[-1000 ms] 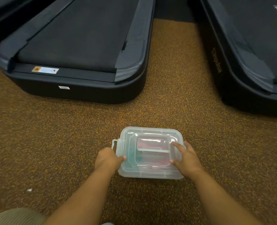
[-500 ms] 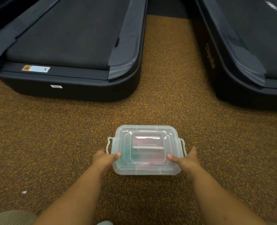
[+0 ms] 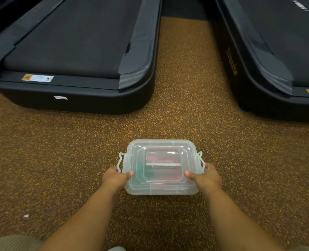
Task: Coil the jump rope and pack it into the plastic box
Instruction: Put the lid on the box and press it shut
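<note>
Brown rubber floor [image 3: 182, 109] flecked with yellow-orange, spread wide across the whole view. Two black treadmills standing on it: left treadmill [image 3: 74, 57] with a dark belt, grey side rails, a small warning sticker [image 3: 37, 78] on its rear deck and a white tag below; right treadmill [image 3: 277, 57] angled away, gold lettering along its side, another sticker at the edge of the frame. A bare strip of floor between them. A small white scrap [image 3: 26, 216] lying on the floor at lower left.

Plastic box [image 3: 161, 189] sitting on the floor in the gap's near end, well short of both machines, directly in front of the person. Clear, rounded, rectangular, lid on, with a flat fold-down carry handle [image 3: 162, 164] lying across the lid's recessed centre and a looped latch at each short side. Inside, blurred through the plastic, red and green shapes: jump rope [image 3: 161, 175], form not clear enough to tell coiled or loose.

Left hand [image 3: 115, 178] clasping the box's left end, thumb resting on the lid, fingers curled at the latch. Right hand [image 3: 205, 176] clasping the right end likewise, thumb on the lid. Bare forearms reaching in from below.
</note>
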`<state>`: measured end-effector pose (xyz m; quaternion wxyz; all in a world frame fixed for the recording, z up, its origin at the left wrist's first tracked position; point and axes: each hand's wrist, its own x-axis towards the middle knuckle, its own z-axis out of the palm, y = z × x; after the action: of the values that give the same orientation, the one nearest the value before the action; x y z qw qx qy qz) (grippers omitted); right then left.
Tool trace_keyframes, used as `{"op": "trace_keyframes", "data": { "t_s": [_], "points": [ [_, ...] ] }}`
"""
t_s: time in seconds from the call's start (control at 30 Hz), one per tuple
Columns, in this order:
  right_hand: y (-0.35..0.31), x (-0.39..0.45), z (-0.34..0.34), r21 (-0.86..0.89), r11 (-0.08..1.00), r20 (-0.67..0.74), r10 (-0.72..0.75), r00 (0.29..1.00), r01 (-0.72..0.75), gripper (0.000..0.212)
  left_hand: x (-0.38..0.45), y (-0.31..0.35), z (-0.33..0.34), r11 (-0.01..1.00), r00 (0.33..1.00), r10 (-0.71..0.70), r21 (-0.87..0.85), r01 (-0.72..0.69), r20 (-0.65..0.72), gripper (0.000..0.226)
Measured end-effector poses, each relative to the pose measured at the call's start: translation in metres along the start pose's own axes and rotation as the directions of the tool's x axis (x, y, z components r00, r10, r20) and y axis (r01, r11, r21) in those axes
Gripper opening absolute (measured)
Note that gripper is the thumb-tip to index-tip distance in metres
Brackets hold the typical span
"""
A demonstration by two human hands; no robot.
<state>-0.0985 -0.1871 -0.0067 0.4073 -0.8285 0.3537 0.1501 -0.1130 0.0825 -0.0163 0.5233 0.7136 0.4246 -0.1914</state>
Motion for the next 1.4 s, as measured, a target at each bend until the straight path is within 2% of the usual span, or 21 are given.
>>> {"op": "trace_keyframes", "data": {
  "t_s": [0.17,0.37,0.53,0.8,0.97,1.1,1.17,1.23,1.27,1.33,1.37,1.4],
  "points": [
    [-0.004,-0.002,0.004,-0.069,0.998,-0.037,-0.009,0.999,0.006,0.062,-0.001,-0.001,0.001,1.000,1.000,0.017,0.018,-0.016,-0.023,0.035],
    [-0.008,-0.003,0.002,-0.100,0.995,-0.022,-0.012,1.000,0.010,0.063,-0.010,0.001,0.013,0.968,0.980,0.142,0.227,-0.108,-0.141,0.032],
    [-0.006,-0.003,0.003,-0.079,0.997,-0.038,0.006,0.999,-0.009,0.064,-0.009,0.009,0.018,0.900,0.965,0.215,0.413,-0.137,-0.149,0.032],
    [-0.008,-0.004,0.005,-0.100,0.995,-0.047,0.016,0.999,-0.020,0.062,-0.009,0.009,0.019,0.879,0.961,0.233,0.455,-0.143,-0.147,0.033],
    [-0.008,-0.006,0.006,-0.119,0.993,-0.057,0.014,0.998,-0.021,0.064,-0.014,0.013,0.021,0.784,0.947,0.293,0.600,-0.160,-0.131,0.031],
    [-0.012,-0.006,0.005,-0.170,0.985,-0.040,0.016,0.999,-0.022,0.067,-0.014,0.024,0.021,0.755,0.969,0.236,0.642,-0.134,-0.076,0.032],
    [-0.017,-0.005,0.004,-0.235,0.972,-0.001,0.008,1.000,-0.007,0.076,-0.012,0.031,0.022,0.717,0.982,0.180,0.691,-0.093,-0.055,0.051],
    [-0.025,-0.005,0.004,-0.368,0.926,0.040,-0.070,0.997,0.080,0.096,-0.012,0.036,0.027,0.636,0.969,0.245,0.753,-0.169,0.011,0.083],
    [-0.029,-0.004,0.005,-0.487,0.856,0.067,-0.162,0.985,0.174,0.104,-0.012,0.037,0.030,0.573,0.943,0.325,0.778,-0.258,0.074,0.087],
    [-0.036,-0.005,0.011,-0.677,0.609,0.221,-0.366,0.904,0.412,0.106,-0.011,0.035,0.038,0.401,0.847,0.480,0.801,-0.444,0.229,0.071],
    [-0.039,-0.005,0.014,-0.686,0.510,0.334,-0.413,0.847,0.519,0.104,-0.009,0.033,0.039,0.339,0.806,0.519,0.797,-0.500,0.285,0.064],
    [-0.043,-0.006,0.017,-0.664,0.464,0.430,-0.405,0.807,0.586,0.103,-0.006,0.029,0.039,0.314,0.790,0.528,0.793,-0.523,0.311,0.060]
  ]
}}
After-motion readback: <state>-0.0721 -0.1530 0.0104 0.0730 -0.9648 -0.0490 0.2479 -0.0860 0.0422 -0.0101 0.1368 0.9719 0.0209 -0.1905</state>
